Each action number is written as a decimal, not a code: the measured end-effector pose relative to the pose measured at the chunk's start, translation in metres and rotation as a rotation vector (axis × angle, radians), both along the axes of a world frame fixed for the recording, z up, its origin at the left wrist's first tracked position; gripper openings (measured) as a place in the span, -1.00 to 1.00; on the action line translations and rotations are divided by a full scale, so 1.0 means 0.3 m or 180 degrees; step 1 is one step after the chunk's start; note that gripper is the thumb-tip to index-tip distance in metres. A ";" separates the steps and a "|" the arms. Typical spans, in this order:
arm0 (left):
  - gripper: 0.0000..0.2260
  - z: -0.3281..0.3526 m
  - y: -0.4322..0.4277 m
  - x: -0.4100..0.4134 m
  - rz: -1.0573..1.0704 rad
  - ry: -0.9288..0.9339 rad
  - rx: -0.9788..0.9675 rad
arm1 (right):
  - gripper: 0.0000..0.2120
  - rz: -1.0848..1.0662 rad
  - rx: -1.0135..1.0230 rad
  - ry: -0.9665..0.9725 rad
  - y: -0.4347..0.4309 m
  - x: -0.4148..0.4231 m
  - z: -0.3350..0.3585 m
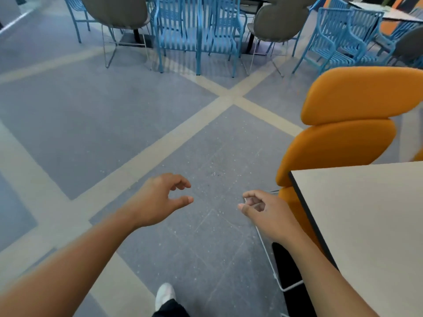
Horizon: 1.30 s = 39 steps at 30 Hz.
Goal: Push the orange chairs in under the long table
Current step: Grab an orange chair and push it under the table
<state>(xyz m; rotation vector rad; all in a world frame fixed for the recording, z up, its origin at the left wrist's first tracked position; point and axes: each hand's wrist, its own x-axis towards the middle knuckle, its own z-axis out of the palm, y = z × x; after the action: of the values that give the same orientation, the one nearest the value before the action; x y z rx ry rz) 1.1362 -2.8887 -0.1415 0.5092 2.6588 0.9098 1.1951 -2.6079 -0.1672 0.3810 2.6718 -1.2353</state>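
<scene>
Orange chair (pixel 343 138) noted at 3 o'clock. Its back is set close against the edge of the counter (pixel 366 225) at 4 o'clock and its seat is mostly hidden under the top, so it is judged pushed in, or nearly so.

Right hand (pixel 263 211) is held just beside the chair's white wire frame (pixel 265 250), fingers loosely curled, nothing gripped. Left hand (pixel 160 200) at 6 o'clock is likewise loosely curled and empty, above the floor (pixel 114 133). No push is judged to be applied at this moment.

Blue chairs (pixel 196 30) and grey chairs (pixel 279 21) recorded at 12 o'clock.

No brand, label or writing legible.
</scene>
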 end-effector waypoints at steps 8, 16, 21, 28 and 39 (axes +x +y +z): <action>-0.68 0.036 -0.035 -0.448 -0.0505 0.0154 -0.0147 | -0.69 -0.0342 0.0001 0.0027 -0.103 -0.316 0.010; -0.68 0.009 0.131 -0.912 -0.0946 0.0196 -0.0136 | -0.69 -0.0710 -0.0065 0.0014 -0.007 -0.685 -0.040; -0.68 0.019 0.262 -1.227 -0.1093 0.0163 -0.0190 | -0.68 -0.0899 -0.0100 0.0194 0.106 -0.987 -0.045; -0.65 0.062 0.479 -1.612 -0.1330 0.0174 -0.0202 | -0.66 -0.1019 -0.0001 0.0197 0.275 -1.313 -0.012; -0.64 0.046 0.869 -2.093 -0.2130 0.0258 -0.0075 | -0.62 -0.1790 0.0145 0.0382 0.525 -1.620 0.072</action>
<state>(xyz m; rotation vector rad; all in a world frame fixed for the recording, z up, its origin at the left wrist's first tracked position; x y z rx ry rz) 0.5083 -2.6278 -0.1277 1.3391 2.2908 0.6508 0.7093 -2.4503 -0.1455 1.1613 2.7932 -1.3621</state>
